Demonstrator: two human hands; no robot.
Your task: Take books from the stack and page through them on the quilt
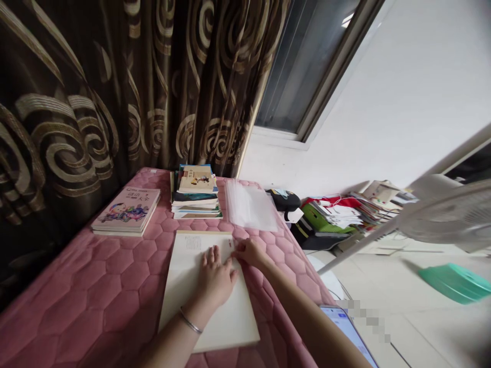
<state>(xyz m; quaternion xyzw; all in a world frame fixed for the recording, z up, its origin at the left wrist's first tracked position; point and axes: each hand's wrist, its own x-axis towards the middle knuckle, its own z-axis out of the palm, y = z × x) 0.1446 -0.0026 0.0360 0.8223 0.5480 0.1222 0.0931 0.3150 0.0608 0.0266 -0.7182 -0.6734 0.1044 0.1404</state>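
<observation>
A large open book [226, 327] with cream pages and a little print near its far edge lies flat on the pink quilted mattress [115, 281]. My left hand [218, 276], with a silver bangle on its wrist, rests palm down across the pages, fingers spread. At the book's right edge, my right hand [248, 252] has its fingers bent together in a pinch on the page edge near the far corner. Just beyond the book sits a stack of several thin books [197, 186]. To their right is a pile of clear plastic sheets [251, 204].
Pink-covered books [126, 210] lie at the left. Dark patterned curtains [153, 92] hang behind the mattress. A phone [345, 332] shows at the lower right. A white fan [445, 209] stands on the right, near a green plastic object [456, 282] and piled books and papers [337, 214].
</observation>
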